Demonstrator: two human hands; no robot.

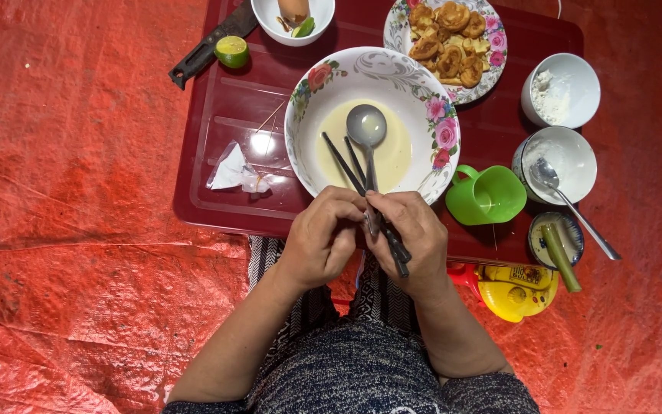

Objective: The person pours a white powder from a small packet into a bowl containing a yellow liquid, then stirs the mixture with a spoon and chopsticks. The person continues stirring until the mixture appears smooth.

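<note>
A large white bowl (423,84) with a flower rim stands on a dark red tray table (231,107); pale yellow batter lies in its bottom. A metal spoon (367,126) and a pair of dark chopsticks (340,159) reach from the batter over the near rim. My right hand (411,241) grips the spoon handle and the chopsticks together just below the rim. My left hand (319,234) touches the same handles from the left, fingers curled against them.
On the tray: a plate of fried pastries (453,42), two small white bowls with white powder (561,88) (557,161), a green cup (488,195), a lime half (231,50), a knife (208,47), a small bowl with an egg (294,15), torn plastic (235,172). A yellow container (515,291) sits off the tray's edge. Red tarp (78,192) lies all around.
</note>
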